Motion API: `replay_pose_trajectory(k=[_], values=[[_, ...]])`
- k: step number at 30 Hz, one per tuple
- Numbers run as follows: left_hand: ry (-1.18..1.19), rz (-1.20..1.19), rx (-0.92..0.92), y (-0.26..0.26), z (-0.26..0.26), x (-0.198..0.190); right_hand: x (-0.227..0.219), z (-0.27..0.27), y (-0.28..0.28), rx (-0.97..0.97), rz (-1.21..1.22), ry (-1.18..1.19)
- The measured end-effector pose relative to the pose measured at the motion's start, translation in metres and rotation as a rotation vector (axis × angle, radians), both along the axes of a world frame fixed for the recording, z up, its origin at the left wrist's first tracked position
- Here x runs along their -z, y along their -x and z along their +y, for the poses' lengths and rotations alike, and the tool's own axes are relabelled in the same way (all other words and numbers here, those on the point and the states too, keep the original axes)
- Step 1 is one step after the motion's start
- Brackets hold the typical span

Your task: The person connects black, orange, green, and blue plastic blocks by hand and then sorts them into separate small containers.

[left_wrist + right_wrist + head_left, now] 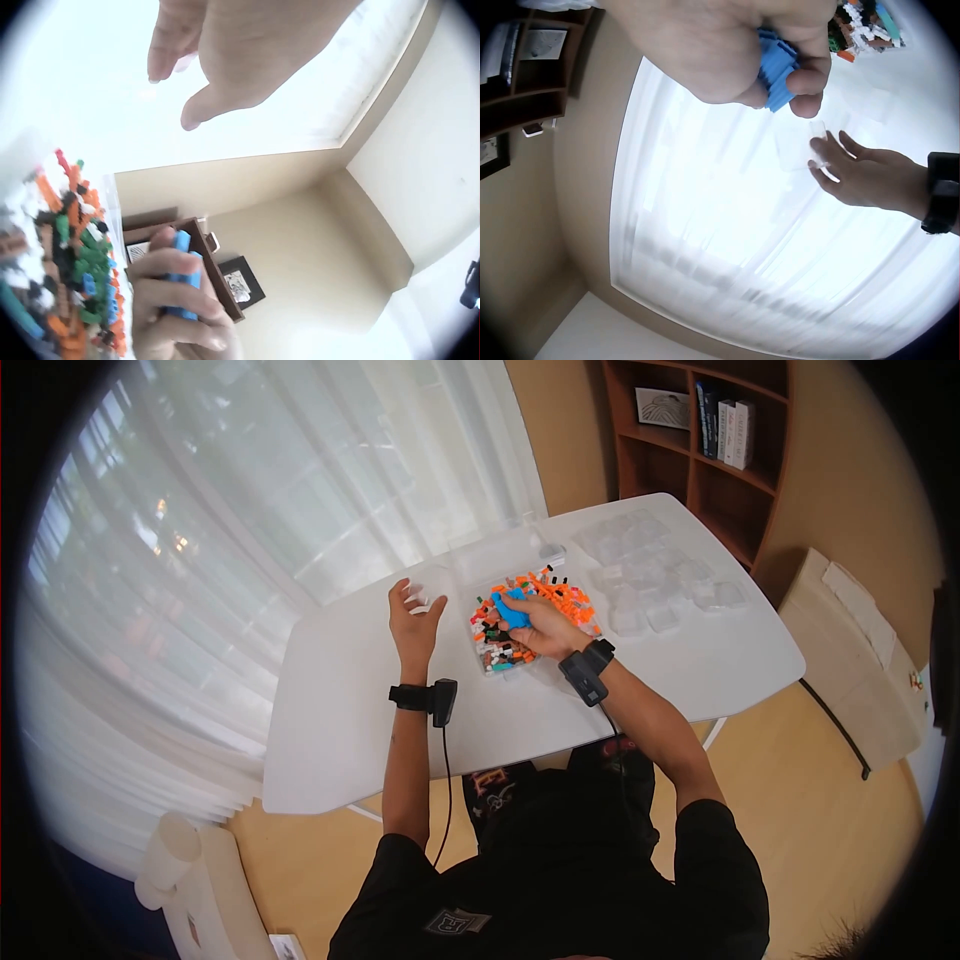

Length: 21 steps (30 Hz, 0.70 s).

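My right hand [548, 628] grips a bunch of blue toy building pieces [778, 71], its fingers curled round them. It is over a clear tray heaped with small mixed building pieces [568, 603] in orange, white, black, green and brown. To the left of the tray, my left hand [412, 628] is raised above the table with thumb and fingers bent. A small clear plastic box [796, 148] is held at its fingertips, best seen in the right wrist view. The box is nearly invisible against the bright curtain in the left wrist view.
Several clear plastic boxes [630, 595] stand on the right part of the white table [345, 710]. Another clear container [505, 550] lies behind the tray. A sheer curtain [300, 480] hangs along the far left, and a brown bookshelf [650, 448] stands beyond the table.
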<state>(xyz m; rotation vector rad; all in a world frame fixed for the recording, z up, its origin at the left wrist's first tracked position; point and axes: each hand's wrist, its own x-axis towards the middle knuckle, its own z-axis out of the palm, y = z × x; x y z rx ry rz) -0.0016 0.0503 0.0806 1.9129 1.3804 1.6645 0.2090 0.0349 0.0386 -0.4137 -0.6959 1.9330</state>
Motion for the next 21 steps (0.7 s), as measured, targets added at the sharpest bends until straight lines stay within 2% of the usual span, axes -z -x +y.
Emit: replay_pose_trajectory(k=[1,3,5,6,12,16,18,19,21], values=[[0.020,-0.005,-0.047,0.008,0.002,0.007,-0.002,-0.002,0.001,0.002,-0.004,0.008],[0.057,0.007,-0.027,0.027,0.011,0.030,0.000,0.001,0.000,0.026,-0.053,-0.025],[0.080,0.260,-0.102,0.038,0.015,0.049,-0.003,0.002,-0.001,0.052,-0.105,-0.056],[0.119,0.274,-0.081,0.042,0.019,0.058,-0.006,0.000,-0.003,0.080,-0.165,-0.091],[0.185,0.510,-0.124,0.048,0.013,0.063,-0.008,-0.001,-0.006,0.107,-0.315,-0.161],[0.146,0.538,-0.136,0.043,0.005,0.050,-0.014,-0.007,-0.002,0.168,-0.421,-0.206],[-0.169,0.446,-0.098,0.034,0.001,0.040,-0.011,-0.006,0.000,0.208,-0.455,-0.254],[-0.170,0.444,-0.099,0.028,-0.004,0.034,-0.010,-0.005,0.001,0.248,-0.487,-0.300],[-0.305,0.216,-0.163,0.012,-0.015,0.020,-0.009,-0.005,0.006,0.317,-0.485,-0.382]])
